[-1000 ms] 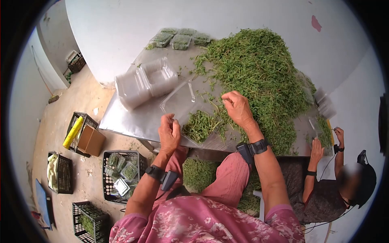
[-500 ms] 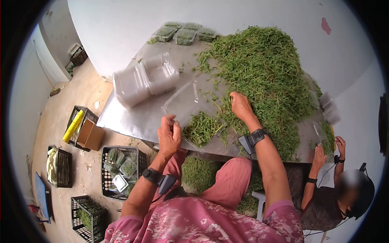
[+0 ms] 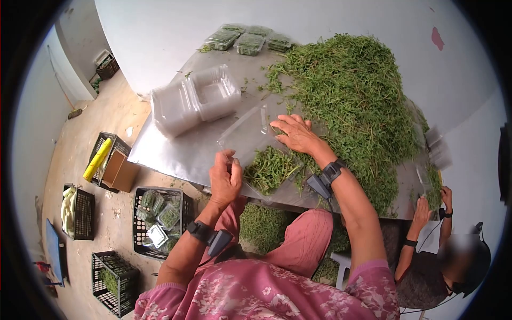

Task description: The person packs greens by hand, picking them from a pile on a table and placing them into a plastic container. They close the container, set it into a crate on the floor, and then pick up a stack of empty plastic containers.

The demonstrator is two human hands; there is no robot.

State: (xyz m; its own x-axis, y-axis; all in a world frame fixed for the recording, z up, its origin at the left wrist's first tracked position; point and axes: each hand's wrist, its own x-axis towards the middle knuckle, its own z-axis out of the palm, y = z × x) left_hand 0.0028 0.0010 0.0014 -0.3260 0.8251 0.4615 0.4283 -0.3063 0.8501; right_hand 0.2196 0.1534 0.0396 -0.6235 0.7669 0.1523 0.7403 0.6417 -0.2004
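An open clear plastic container (image 3: 246,127) lies near the table's front edge, its lid part folded back flat. A clump of leafy green stems (image 3: 269,169) fills its near part. My left hand (image 3: 226,175) is curled at the container's left edge, thumb and fingers closed on it. Over the container's right side, my right hand (image 3: 296,134) is spread palm down, with a bit of green beneath its fingertips. To the right of that hand rises a big heap of green stems (image 3: 352,101).
Stacked empty clear containers (image 3: 194,101) stand at the table's left. Several filled boxes (image 3: 249,44) sit at the back. A co-worker (image 3: 426,272) works at the right. On the floor at left are black crates (image 3: 140,224), one with filled boxes, and a cardboard box (image 3: 120,172).
My right hand has moved left from the heap's edge to over the container, and its fingers have spread. My left hand stays at the container's edge. The view has shifted slightly.
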